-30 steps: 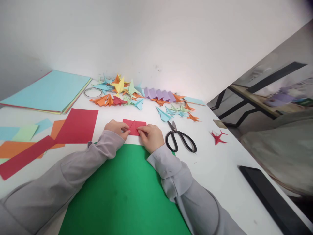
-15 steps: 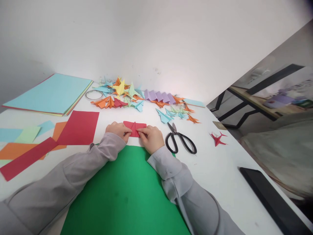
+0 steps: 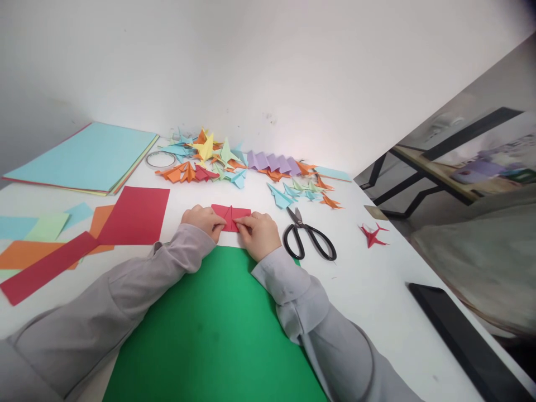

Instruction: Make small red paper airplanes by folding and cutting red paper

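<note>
A small folded red paper (image 3: 231, 216) lies on the white table just beyond the green sheet (image 3: 218, 318). My left hand (image 3: 203, 222) pinches its left part near the lower edge. On the right part, my right hand (image 3: 258, 233) pinches the same paper, thumb and forefinger together. Creases and a raised fold run down the paper's middle, between my fingertips. Black-handled scissors (image 3: 307, 234) rest with blades partly apart, right of my right hand.
Folded paper figures (image 3: 205, 151) and a purple pleated strip (image 3: 272, 163) line the wall. Large coloured sheets (image 3: 87, 156), red paper (image 3: 136, 216) and coloured pieces lie left. A red figure (image 3: 372, 237) and a black flat object (image 3: 464, 340) are at right.
The view has tilted very slightly, so things on the table sit a little higher. Both hands keep their pinch on the red paper.
</note>
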{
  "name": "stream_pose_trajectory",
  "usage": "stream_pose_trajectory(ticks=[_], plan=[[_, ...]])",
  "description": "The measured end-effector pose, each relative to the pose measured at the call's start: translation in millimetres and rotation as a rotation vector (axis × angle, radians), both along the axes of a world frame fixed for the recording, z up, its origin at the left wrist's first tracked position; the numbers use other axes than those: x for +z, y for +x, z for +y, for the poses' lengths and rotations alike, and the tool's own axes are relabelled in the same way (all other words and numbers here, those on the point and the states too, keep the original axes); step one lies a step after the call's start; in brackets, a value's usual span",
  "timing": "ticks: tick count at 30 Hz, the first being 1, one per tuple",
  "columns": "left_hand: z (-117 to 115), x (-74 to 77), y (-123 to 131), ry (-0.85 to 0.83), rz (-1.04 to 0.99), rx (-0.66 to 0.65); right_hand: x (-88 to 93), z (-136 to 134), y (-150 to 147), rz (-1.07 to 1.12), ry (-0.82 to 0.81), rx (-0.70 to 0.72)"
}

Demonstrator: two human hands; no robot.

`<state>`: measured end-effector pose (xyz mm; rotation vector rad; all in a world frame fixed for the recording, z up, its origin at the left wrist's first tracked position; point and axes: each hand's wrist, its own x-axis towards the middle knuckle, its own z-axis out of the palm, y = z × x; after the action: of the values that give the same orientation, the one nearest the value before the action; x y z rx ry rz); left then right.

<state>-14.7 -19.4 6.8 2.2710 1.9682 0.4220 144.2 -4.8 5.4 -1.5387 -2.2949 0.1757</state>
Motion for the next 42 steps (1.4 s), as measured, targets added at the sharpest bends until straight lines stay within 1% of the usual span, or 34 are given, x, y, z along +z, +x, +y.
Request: stream_pose_trajectory(ticks=[6,11,13,17,27,31,34,36,39,42], plan=[[-2.4,2.3,0.6,0.029,0.011,-0.038,1.0,-1.6,0.3,-0.02,0.015,0.016],[-7.5,0.5,5.0,0.157,0.042,-0.099,2.2,-3.5,-0.2,-0.03,0.058,0.018],[-8.6,-2.0,7.1,0.179,0.052,-0.121,2.9,-4.1,-0.4,-0.019,0.06,0.018],[-8.0,-5.6,9.0,0.142,0.103,-0.169,3.2,-4.2,-0.5,-0.011,0.047,0.015],[-4.9,-3.2,5.9,0.13,0.131,-0.187,3.3,-9.0,-0.8,-0.031,0.065,0.031],[-6.5,-2.7,6.3,0.143,0.127,-0.168,1.4,-9.2,3.7,0.045,0.027,-0.013],[-7.2,-2.6,6.6,0.14,0.128,-0.159,-5.4,-4.3,12.1,0.123,-0.017,-0.029],[-7.0,-3.1,6.3,0.14,0.134,-0.161,-11.1,-0.2,18.1,0.175,-0.015,-0.032],[-6.5,-4.5,5.6,0.146,0.138,-0.163,-16.2,2.3,22.6,0.23,0.048,0.026],[-6.1,-5.9,5.1,0.146,0.141,-0.16,-13.7,-2.3,18.8,0.172,0.147,0.174]])
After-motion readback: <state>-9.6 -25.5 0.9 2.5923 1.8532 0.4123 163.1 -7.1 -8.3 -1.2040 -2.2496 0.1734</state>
